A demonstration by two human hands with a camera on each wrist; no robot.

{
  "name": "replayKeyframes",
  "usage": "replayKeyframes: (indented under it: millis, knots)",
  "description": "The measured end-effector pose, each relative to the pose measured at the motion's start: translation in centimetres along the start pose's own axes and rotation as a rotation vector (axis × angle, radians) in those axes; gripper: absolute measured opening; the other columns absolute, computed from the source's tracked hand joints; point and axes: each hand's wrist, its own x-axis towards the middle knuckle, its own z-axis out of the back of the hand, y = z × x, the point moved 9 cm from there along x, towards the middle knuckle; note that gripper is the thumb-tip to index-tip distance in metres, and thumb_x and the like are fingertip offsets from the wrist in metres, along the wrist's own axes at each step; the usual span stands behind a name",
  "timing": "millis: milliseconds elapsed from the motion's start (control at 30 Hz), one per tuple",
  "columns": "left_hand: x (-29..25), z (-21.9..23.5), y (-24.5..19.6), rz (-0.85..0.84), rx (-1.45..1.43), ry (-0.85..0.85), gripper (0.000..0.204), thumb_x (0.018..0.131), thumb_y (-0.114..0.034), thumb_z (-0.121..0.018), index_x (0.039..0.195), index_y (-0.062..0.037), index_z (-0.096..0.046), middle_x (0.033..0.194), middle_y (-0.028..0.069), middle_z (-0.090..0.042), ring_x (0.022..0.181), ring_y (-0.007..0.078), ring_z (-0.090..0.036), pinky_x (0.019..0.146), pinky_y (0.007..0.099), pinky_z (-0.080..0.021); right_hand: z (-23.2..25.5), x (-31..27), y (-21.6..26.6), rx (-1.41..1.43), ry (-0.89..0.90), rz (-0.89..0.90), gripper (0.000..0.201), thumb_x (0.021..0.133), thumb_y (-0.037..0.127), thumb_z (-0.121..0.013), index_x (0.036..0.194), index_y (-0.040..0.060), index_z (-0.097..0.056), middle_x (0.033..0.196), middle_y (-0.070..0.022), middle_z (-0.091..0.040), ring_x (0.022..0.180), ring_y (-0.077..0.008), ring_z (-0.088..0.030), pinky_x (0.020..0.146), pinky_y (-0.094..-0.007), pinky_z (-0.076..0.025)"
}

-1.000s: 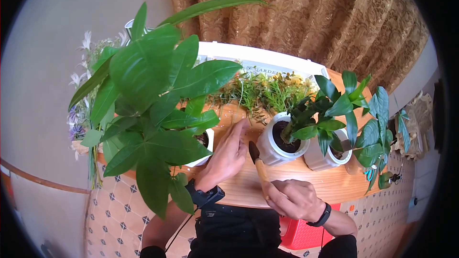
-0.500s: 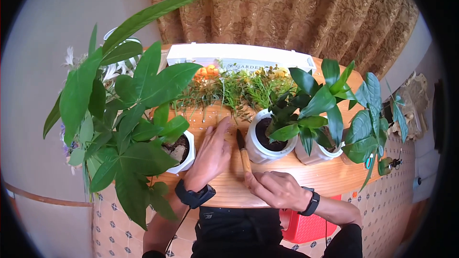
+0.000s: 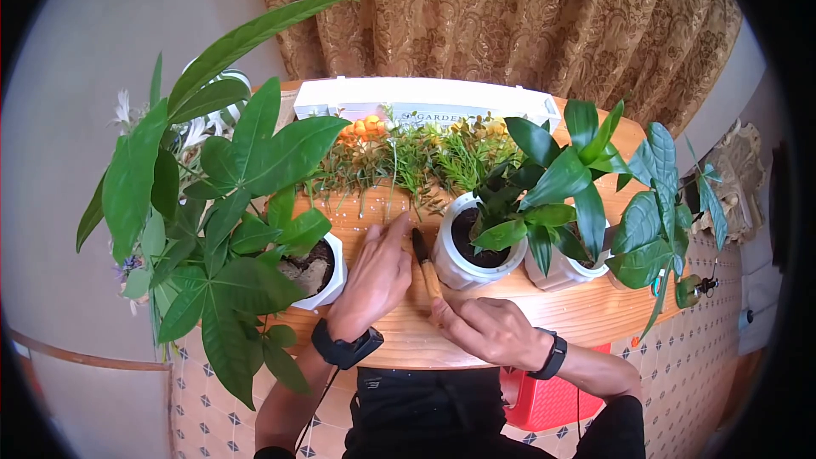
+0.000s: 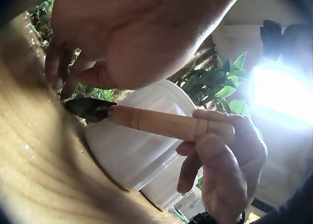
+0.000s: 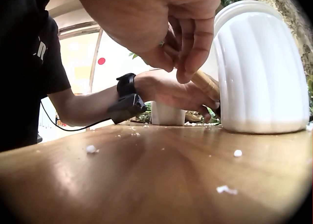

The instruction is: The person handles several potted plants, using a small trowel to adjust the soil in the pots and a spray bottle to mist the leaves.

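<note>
My right hand (image 3: 495, 333) pinches the wooden handle (image 4: 161, 123) of a small garden trowel (image 3: 431, 279). Its dark blade (image 4: 90, 109) points away from me, low over the wooden table (image 3: 382, 344). My left hand (image 3: 374, 276) reaches over the table just left of the blade, fingers extended and tips down at the wood, holding nothing. A white ribbed pot (image 5: 266, 75) with a leafy plant (image 3: 557, 183) stands right of the blade. Left of my left hand is another white pot (image 3: 338, 265), with soil and a broad-leaved plant (image 3: 246, 229).
White crumbs (image 5: 226, 190) are scattered on the table. Cut greenery (image 3: 425, 161) lies along the back before a white planter box (image 3: 357, 95). A further white pot (image 3: 557, 276) stands at right, beside trailing leaves (image 3: 646, 229). A red stool (image 3: 552, 399) is below the table.
The head view has swung, so the pots and plants appear further left. The trowel, still in my right hand, has its blade beside my left fingertips. The left hand stays low over the table.
</note>
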Motion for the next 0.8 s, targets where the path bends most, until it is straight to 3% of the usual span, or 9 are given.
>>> replayKeyframes:
  millis: [300, 367, 400, 500, 567, 800]
  knots:
    - [-0.2, 0.3, -0.2, 0.000, -0.011, -0.013, 0.054, 0.086, 0.004, -0.050, 0.139, 0.0142, -0.044, 0.117, 0.0330, -0.064, 0.110, 0.0487, -0.057, 0.101, 0.0523, -0.044, 1.4, -0.2, -0.4, 0.001, -0.009, -0.014, 0.041, 0.085, 0.009, -0.067, 0.122, -0.0084, -0.062, 0.094, -0.0116, -0.067, 0.072, -0.0175, -0.069, 0.061, -0.0287, -0.061]
    - [-0.1, -0.1, 0.2, 0.021, 0.052, 0.025, 0.057, 0.091, 0.003, -0.050, 0.147, 0.0063, -0.040, 0.122, 0.0262, -0.064, 0.111, 0.0410, -0.058, 0.101, 0.0469, -0.046, 1.5, 0.0, -0.4, 0.002, -0.007, -0.012, 0.041, 0.085, 0.010, -0.067, 0.121, -0.0086, -0.062, 0.094, -0.0116, -0.067, 0.072, -0.0175, -0.069, 0.060, -0.0289, -0.061]
    - [-0.1, -0.1, 0.2, 0.019, 0.053, 0.025, 0.057, 0.091, 0.003, -0.050, 0.147, 0.0063, -0.040, 0.122, 0.0262, -0.064, 0.111, 0.0410, -0.058, 0.101, 0.0469, -0.046, 1.6, 0.1, -0.4, 0.015, -0.009, -0.017, 0.041, 0.085, 0.010, -0.067, 0.122, -0.0089, -0.062, 0.094, -0.0114, -0.066, 0.072, -0.0175, -0.069, 0.061, -0.0290, -0.061]
    - [0.0, -0.1, 0.2, 0.039, 0.067, 0.024, 0.057, 0.092, 0.002, -0.051, 0.148, 0.0053, -0.041, 0.122, 0.0262, -0.065, 0.109, 0.0413, -0.059, 0.100, 0.0478, -0.046, 1.3, 0.2, -0.5, 0.019, -0.011, -0.022, 0.042, 0.085, 0.010, -0.067, 0.122, -0.0093, -0.060, 0.095, -0.0110, -0.066, 0.074, -0.0176, -0.069, 0.062, -0.0291, -0.061]
    - [0.0, 0.2, -0.2, 0.038, 0.007, 0.001, 0.053, 0.088, 0.003, -0.052, 0.140, 0.0130, -0.044, 0.114, 0.0325, -0.065, 0.109, 0.0495, -0.057, 0.099, 0.0537, -0.044, 0.9, 0.1, -0.6, 0.012, -0.010, -0.022, 0.043, 0.085, 0.010, -0.067, 0.123, -0.0094, -0.060, 0.095, -0.0108, -0.065, 0.075, -0.0177, -0.069, 0.063, -0.0292, -0.061]
    - [-0.2, 0.0, 0.1, 0.031, -0.014, -0.017, 0.054, 0.089, 0.002, -0.052, 0.141, 0.0113, -0.043, 0.115, 0.0330, -0.064, 0.111, 0.0500, -0.056, 0.101, 0.0547, -0.044, 0.5, 0.2, -0.6, -0.015, 0.019, -0.032, 0.042, 0.084, 0.006, -0.065, 0.123, -0.0091, -0.059, 0.097, -0.0111, -0.064, 0.077, -0.0180, -0.070, 0.064, -0.0298, -0.060]
